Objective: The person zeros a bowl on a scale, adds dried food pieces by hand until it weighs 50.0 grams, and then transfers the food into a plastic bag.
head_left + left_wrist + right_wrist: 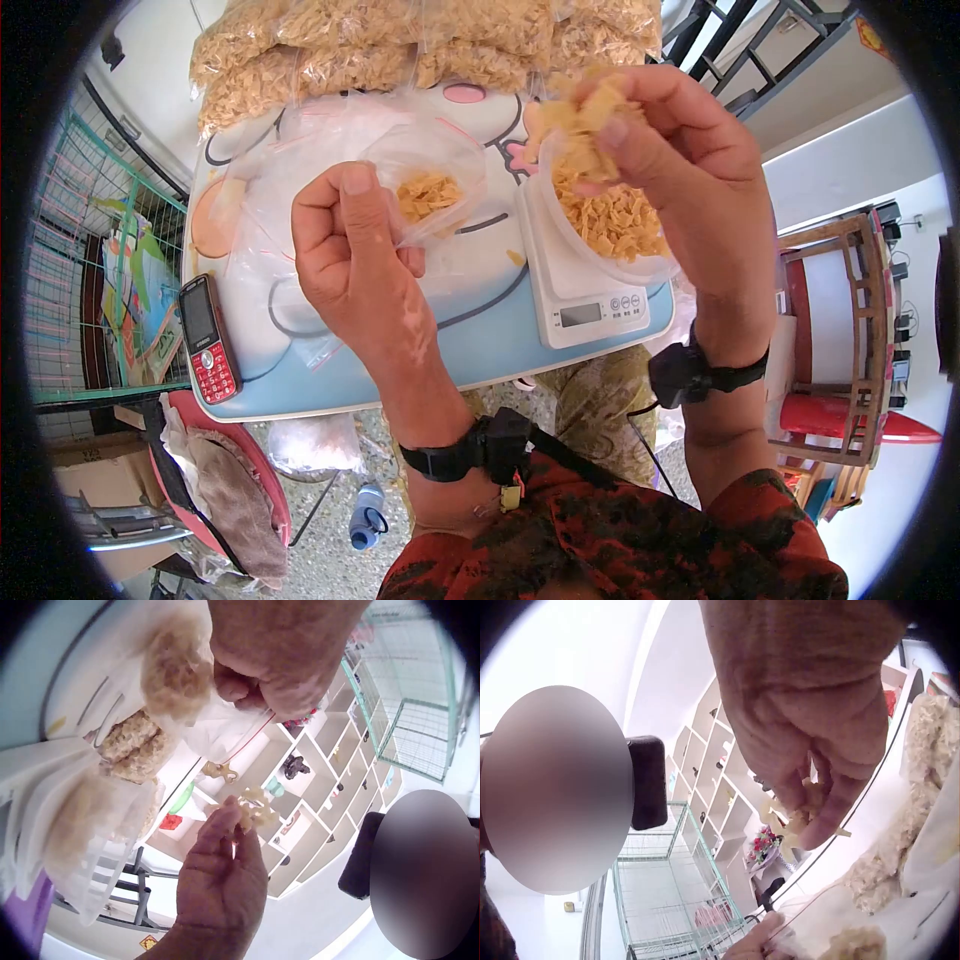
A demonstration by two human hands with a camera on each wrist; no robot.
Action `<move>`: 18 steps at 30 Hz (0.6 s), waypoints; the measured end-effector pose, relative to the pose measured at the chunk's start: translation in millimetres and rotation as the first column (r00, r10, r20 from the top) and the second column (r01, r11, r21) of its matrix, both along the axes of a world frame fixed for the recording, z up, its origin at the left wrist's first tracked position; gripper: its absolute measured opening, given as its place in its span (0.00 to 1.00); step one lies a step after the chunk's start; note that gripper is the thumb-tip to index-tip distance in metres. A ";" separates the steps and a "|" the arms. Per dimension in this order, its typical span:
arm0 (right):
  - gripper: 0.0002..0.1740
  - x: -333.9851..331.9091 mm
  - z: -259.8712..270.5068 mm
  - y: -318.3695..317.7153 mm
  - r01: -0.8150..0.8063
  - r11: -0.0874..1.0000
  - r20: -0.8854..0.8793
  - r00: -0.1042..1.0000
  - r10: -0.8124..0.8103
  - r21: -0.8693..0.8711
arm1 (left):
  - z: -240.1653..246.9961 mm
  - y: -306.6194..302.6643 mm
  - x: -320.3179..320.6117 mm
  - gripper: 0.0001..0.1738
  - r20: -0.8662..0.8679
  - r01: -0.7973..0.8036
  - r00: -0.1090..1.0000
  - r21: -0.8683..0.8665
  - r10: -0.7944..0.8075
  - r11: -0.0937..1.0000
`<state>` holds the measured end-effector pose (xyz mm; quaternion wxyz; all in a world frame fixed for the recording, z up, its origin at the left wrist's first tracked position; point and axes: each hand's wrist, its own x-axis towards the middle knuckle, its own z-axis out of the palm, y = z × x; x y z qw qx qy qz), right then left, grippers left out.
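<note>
My left hand (pixel 360 250) grips the edge of a clear plastic bag (pixel 468 165), thumb on top. A small heap of yellowish dried flakes (pixel 428 195) lies inside the bag. Raised over a white plastic tub (pixel 640 270), my right hand (pixel 700 165) pinches a clump of flakes (pixel 590 135) between thumb and fingers. More flakes fill the tub, which sits on a white kitchen scale (pixel 545 270). In the right wrist view the clump (pixel 795 817) sticks out past the fingertips. The scale's display shows no readable figure.
Several filled bags of flakes (pixel 350 65) line the table's back edge. Flat plastic bags (pixel 290 190) lie under and left of my left hand. A red phone (pixel 210 340) rests at the left table edge. A green wire cage (pixel 120 250) stands left of the table.
</note>
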<state>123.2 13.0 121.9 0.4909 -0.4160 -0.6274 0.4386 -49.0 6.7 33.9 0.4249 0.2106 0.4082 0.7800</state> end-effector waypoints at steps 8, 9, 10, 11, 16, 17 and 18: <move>0.09 -48.8 -19.5 13.1 -0.027 0.915 0.493 0.849 -0.191 0.402 | 4.8 -3.4 -2.4 0.09 0.035 0.128 0.991 0.047 -0.130 0.991; 0.09 -52.1 -22.3 14.2 -0.058 0.882 0.538 0.810 -0.233 0.468 | 5.5 -3.8 -3.2 0.09 0.041 0.131 0.990 0.030 -0.132 0.991; 0.07 -55.8 -26.0 15.2 -0.066 0.871 0.526 0.818 -0.232 0.487 | 6.0 -3.9 -4.0 0.09 0.047 0.134 0.990 0.015 -0.134 0.991; 0.06 -59.6 -30.2 16.1 -0.074 0.859 0.513 0.827 -0.231 0.507 | 6.2 -3.9 -4.9 0.09 0.053 0.136 0.989 -0.001 -0.136 0.991; 0.04 -68.6 -30.3 15.5 -0.116 0.842 0.490 0.851 -0.190 0.528 | 6.0 -2.8 -6.6 0.10 0.056 0.138 0.989 -0.017 -0.137 0.990; 0.04 -69.8 -30.5 16.3 -0.123 0.832 0.490 0.850 -0.193 0.541 | 5.5 -2.7 -6.9 0.10 0.059 0.144 0.988 -0.009 -0.143 0.990; 0.04 -70.2 -30.7 16.2 -0.130 0.839 0.503 0.844 -0.186 0.528 | 5.3 -2.9 -7.6 0.10 0.059 0.144 0.988 -0.012 -0.143 0.990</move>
